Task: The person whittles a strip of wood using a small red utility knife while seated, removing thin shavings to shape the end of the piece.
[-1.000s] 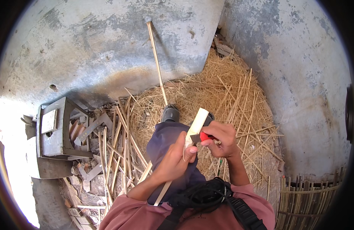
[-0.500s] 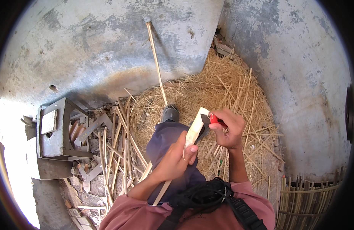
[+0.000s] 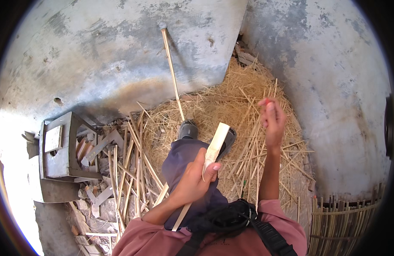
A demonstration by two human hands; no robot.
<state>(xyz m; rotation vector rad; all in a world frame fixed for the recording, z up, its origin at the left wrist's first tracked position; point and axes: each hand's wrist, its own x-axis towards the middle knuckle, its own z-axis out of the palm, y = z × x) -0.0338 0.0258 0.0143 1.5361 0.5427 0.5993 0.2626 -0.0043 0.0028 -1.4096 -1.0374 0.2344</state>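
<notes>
We recorded the left hand (image 3: 192,181) closed around a split bamboo stick (image 3: 214,145), fingers wrapped and clamped on its shaft, thumb pressed along the pale upper face. The stick ran on a diagonal: its flat, squared upper end pointed up and to the right, over the sandal (image 3: 226,143), while its thinner lower end came out below the wrist, across the dark trouser leg (image 3: 184,166).

The right hand (image 3: 271,117) was raised well apart from the stick, to the right of it, above the straw. Its fingers were curled together; a small red object (image 3: 266,101) showed at the top of the fist. We could not tell what that object was, nor how firmly it was gripped.

Under both hands lay a heap of straw and bamboo slivers (image 3: 248,123), piled in the corner of the grey concrete wall (image 3: 120,51). A long thin bamboo pole (image 3: 172,72) leaned against that wall, its foot beside the dark shoe (image 3: 187,129). To the left stood a small wooden stool (image 3: 58,147), with wood scraps (image 3: 99,145) just beside it. A woven bamboo fence panel (image 3: 346,217) stood at the lower right. A black strap (image 3: 265,234) crossed the pink shirt (image 3: 231,243).
</notes>
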